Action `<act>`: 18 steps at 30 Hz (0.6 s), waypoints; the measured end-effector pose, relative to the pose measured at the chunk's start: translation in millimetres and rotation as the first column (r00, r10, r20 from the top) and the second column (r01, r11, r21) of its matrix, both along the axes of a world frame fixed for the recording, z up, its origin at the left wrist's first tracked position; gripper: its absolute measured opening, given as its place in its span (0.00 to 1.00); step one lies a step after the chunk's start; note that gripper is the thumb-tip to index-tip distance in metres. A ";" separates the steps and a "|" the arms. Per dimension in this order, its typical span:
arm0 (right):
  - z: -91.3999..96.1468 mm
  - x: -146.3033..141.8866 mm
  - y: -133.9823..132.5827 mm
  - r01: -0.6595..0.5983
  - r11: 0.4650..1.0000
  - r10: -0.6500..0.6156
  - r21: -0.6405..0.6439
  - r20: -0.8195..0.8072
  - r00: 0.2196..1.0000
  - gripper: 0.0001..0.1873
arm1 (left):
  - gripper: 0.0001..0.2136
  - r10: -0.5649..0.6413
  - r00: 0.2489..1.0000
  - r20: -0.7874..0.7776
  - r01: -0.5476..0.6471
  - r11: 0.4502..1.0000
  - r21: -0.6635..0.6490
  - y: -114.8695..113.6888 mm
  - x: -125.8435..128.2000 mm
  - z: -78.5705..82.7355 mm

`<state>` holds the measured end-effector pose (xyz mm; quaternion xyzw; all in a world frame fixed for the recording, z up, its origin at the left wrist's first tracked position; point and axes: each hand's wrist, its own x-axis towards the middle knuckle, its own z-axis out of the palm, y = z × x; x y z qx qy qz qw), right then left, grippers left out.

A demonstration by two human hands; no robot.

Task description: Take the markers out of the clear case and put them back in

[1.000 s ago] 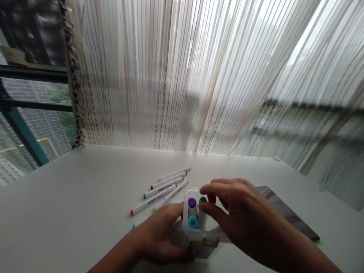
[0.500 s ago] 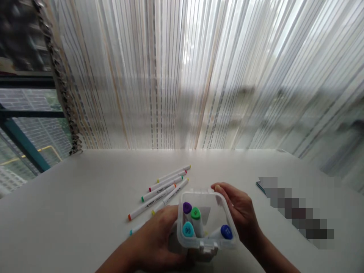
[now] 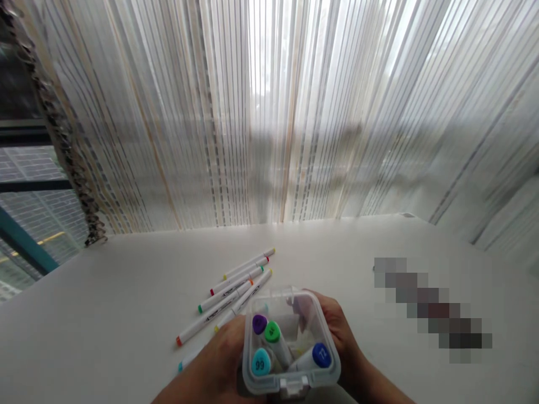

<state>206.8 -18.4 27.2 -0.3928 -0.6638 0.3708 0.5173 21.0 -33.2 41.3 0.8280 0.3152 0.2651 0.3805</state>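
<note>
A clear plastic marker box point(image 3: 249, 379) with a front latch is tilted so that its open top faces me. Inside stand several markers: a purple-capped one point(image 3: 259, 324), a green-capped one point(image 3: 273, 332), a light-blue one point(image 3: 261, 363) numbered 66 or 99, and a blue one point(image 3: 322, 354) numbered 72 leaning right. My left hand point(image 3: 223, 359) grips the box's left side, its fingers partly hidden. Around the right and far side is my right hand point(image 3: 337, 328), its fingers showing blurred through the clear wall. Past my left hand lie several white markers point(image 3: 229, 303) with coloured ends.
The white table point(image 3: 105, 314) reaches back to a striped sheer curtain point(image 3: 269, 140). A blurred-out, pixelated object point(image 3: 433, 308) lies on the right. At far left is a window frame point(image 3: 25, 238) with brickwork beyond.
The box has tipped further toward me and shifted slightly left and down in view. My right hand has closed in around its far right side. The view has turned a little.
</note>
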 end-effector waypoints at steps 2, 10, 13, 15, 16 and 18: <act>0.1 0.2 0.3 -0.005 1.000 0.005 -0.013 0.003 1.000 0.25 | 0.24 0.021 1.000 0.013 -0.021 1.000 0.004 -0.6 2.1 2.2; 0.6 1.5 -1.3 -0.001 0.999 0.002 -0.051 0.025 1.000 0.25 | 0.27 0.036 0.997 0.063 -0.033 0.998 -0.047 1.5 0.6 -6.6; 0.1 1.1 -1.5 0.007 0.999 -0.006 -0.048 0.020 1.000 0.25 | 0.26 0.065 0.997 0.052 -0.062 0.996 -0.066 1.7 -0.2 -7.1; -0.1 0.9 -1.6 0.008 0.999 -0.007 -0.049 0.012 1.000 0.25 | 0.26 0.080 0.996 0.041 -0.078 0.996 -0.053 2.1 -0.5 -4.7; 0.0 0.9 -1.9 0.007 0.999 -0.007 -0.049 0.008 1.000 0.25 | 0.27 0.071 0.997 0.036 -0.069 0.997 -0.045 2.5 -0.8 -2.8; 0.4 0.9 -2.4 0.008 0.999 -0.009 -0.051 -0.001 1.000 0.25 | 0.27 0.039 0.999 0.027 -0.038 0.999 -0.031 3.7 -1.2 1.5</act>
